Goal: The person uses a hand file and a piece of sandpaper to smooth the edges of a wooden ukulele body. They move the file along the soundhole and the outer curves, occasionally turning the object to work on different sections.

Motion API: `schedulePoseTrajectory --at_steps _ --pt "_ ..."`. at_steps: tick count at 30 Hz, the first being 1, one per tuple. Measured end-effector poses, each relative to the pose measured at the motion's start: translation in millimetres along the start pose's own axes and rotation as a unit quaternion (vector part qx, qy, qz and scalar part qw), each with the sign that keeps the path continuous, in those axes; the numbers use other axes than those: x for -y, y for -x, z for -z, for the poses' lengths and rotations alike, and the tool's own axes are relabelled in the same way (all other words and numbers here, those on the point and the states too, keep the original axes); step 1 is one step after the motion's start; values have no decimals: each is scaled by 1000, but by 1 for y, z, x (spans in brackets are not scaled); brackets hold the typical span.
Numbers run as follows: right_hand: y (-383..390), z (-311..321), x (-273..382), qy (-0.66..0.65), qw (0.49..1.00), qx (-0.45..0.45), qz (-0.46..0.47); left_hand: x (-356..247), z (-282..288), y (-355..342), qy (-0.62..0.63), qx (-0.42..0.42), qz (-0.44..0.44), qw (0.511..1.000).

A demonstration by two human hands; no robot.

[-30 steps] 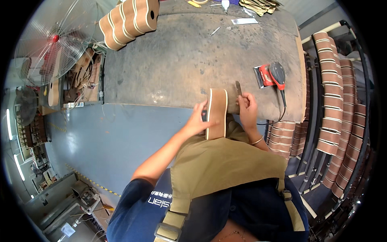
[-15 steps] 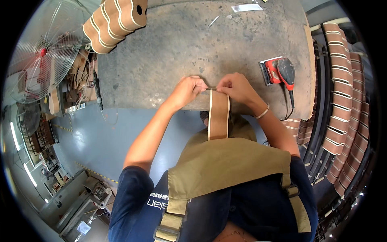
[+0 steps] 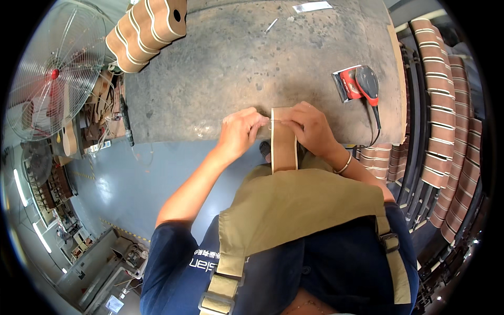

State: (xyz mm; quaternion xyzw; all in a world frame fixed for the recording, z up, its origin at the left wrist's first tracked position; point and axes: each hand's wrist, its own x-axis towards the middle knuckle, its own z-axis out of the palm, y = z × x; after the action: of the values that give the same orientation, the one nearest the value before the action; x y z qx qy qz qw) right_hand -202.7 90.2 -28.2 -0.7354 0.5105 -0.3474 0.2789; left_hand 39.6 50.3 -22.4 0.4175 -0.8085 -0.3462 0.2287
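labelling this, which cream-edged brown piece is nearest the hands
The lone piece by the apron, partly under the right hand; others form the left stack and right columns.

Bright, lit tubes at left, glare on floor, bent edges, black corners

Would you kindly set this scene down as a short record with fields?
Left hand: pinching one end of a thin strip
Right hand: pinching its other end
Between forearms: brown wooden body with pale edges
Table, right: red-and-black sander
Table, far left: stacked wooden bodies
Beyond, left: fan
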Motion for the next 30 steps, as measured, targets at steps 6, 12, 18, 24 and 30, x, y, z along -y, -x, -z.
schedulePoseTrajectory --at_steps 6,12,18,24,30 --pt "35 -11 8 57 991 -26 118 -2 -18 33 -61 -94 -140 984" --pt "68 -29 7 45 995 -17 92 -2 -32 66 -58 -60 -119 989" --pt "65 2 32 -73 982 147 -91 -27 -9 76 56 67 -8 996" --pt "36 -13 2 108 982 -52 143 -12 -14 29 -84 -121 -131 980" --pt "36 -17 9 151 971 -50 181 4 -31 39 -132 -167 -184 960"
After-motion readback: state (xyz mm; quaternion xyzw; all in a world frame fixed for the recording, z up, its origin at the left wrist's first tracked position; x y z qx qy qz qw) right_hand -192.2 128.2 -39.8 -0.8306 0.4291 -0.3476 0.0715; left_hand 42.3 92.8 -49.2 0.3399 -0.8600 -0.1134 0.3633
